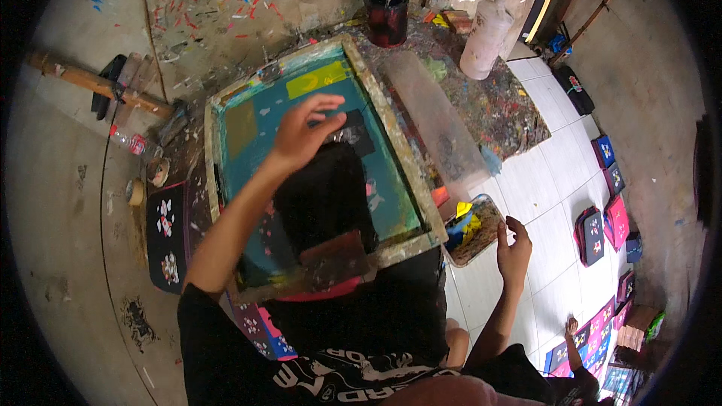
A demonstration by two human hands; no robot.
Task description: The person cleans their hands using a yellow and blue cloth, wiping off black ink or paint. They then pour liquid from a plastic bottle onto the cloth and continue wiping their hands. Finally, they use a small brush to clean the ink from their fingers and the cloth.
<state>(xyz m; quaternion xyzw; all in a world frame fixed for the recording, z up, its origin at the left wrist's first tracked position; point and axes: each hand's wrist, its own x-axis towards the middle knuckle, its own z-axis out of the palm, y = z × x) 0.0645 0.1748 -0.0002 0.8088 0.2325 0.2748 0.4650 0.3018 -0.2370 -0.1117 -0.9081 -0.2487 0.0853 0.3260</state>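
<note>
My left hand [307, 129] hovers over a screen-printing frame [395, 152], thumb apart from its curled fingers, with nothing seen in it. Below it lies a black flat piece [324, 197] on the teal mesh [265, 135]; a shiny patch shows near my fingertips. Whether the hand touches this piece cannot be made out. A dark, blurred rectangular piece [335, 256] sits at the near side of the frame. My right hand [514, 248] is empty, fingers loosely bent, beside a shallow tray [491, 208] holding yellow and blue paint-stained things.
Behind the frame stand a dark paint pot [386, 17] and a whitish plastic bottle [486, 39]. A long translucent board [437, 118] lies right of the frame. Printed black fabric [166, 242] hangs at left. Stacks of printed pieces [589, 237] rest on tiles; another person's hand [572, 326] is at lower right.
</note>
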